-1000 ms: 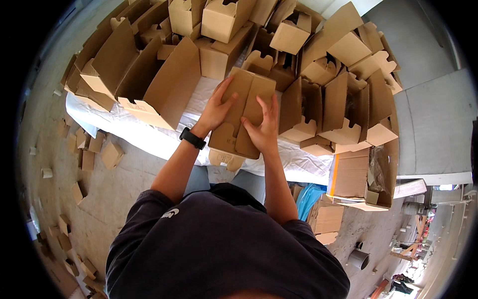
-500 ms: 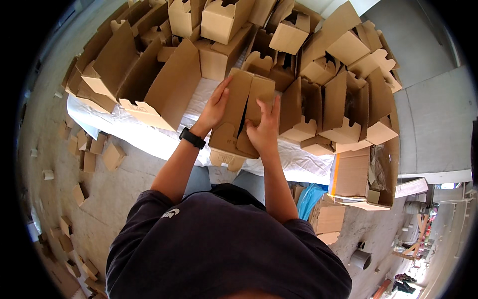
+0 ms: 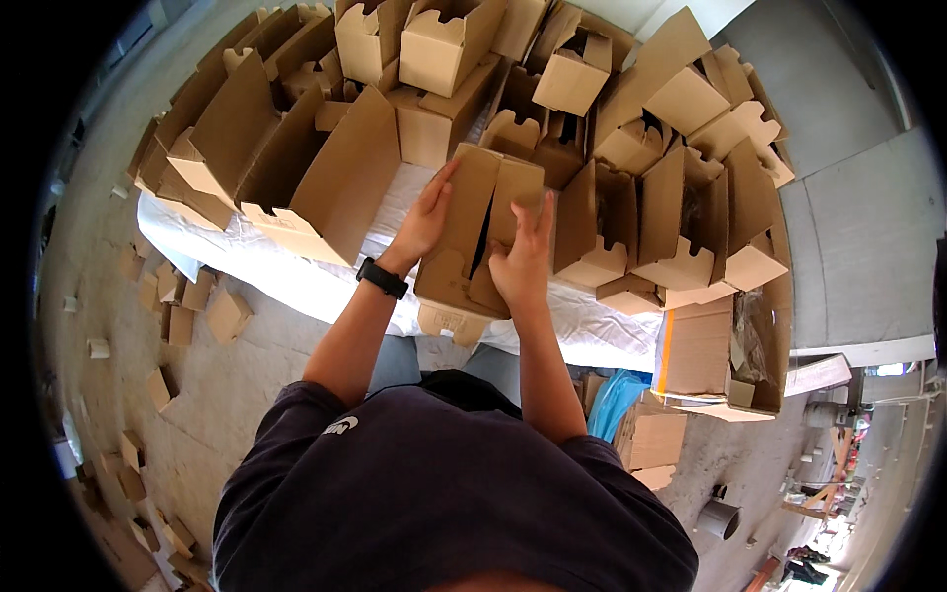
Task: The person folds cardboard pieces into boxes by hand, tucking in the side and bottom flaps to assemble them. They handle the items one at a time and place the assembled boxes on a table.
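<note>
A brown cardboard box (image 3: 464, 212) is in front of me at the table's near edge, its long top flaps folded over with a dark slit between them. My left hand (image 3: 422, 225) presses along its left side, fingers stretched together. On the right, my right hand (image 3: 521, 259) grips the box, its thumb on the right flap by the slit and its fingers bent over the side. The near end carries a notched flap (image 3: 454, 321) hanging down.
Open cardboard boxes (image 3: 335, 178) stand to the left, and more boxes (image 3: 681, 217) to the right, some stacked. A white cloth (image 3: 266, 276) covers the table. Small cardboard pieces (image 3: 229, 314) lie on the floor at left; a blue plastic bag (image 3: 614, 400) is below the table's right part.
The slit between the flaps looks slightly wider. Both hands stay on the box in nearly the same places; the whole view has shifted a little.
</note>
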Available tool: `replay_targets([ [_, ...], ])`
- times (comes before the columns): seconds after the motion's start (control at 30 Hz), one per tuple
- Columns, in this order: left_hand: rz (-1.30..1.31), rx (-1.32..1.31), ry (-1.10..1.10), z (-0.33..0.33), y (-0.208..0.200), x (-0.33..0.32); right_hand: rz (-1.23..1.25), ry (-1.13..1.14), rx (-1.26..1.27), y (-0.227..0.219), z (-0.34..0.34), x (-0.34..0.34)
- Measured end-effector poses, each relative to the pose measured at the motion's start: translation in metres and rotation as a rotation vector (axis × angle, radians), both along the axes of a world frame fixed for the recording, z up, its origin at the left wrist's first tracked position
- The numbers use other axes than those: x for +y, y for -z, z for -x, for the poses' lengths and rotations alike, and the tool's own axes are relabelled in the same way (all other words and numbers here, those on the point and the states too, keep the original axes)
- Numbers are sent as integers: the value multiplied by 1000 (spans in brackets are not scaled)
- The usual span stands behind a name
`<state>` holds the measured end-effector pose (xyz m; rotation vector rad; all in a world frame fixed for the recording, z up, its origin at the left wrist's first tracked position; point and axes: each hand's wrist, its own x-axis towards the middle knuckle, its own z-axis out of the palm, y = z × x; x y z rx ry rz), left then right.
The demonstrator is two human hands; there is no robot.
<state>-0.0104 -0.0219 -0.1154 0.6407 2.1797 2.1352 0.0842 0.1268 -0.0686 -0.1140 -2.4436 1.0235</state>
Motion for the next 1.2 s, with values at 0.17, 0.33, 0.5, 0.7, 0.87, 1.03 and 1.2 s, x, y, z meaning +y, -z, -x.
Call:
replay_targets([
  [0.17, 8, 48, -15, 1, 1, 0, 19, 3, -28, 3, -1, 3],
  [0.33, -41, -40, -5, 0, 5, 3, -12, 36, 28, 5, 3, -3],
  [0.5, -96, -115, 51, 1, 3, 1, 48, -93, 88, 22, 6, 8],
  [0.7, -16, -155, -46, -24, -13, -22, 404, -64, -5, 21, -27, 24],
  [0.87, -68, -266, 141, -68, -34, -38, 799, -261, -55, 14, -51, 10],
  [1.03, 34, -197, 198, -74, -43, -32, 696, -243, -64, 11, -42, 7],
  [1.2, 185, -41, 94, -67, -9, -25, 511, -167, -29, 25, -38, 6],
])
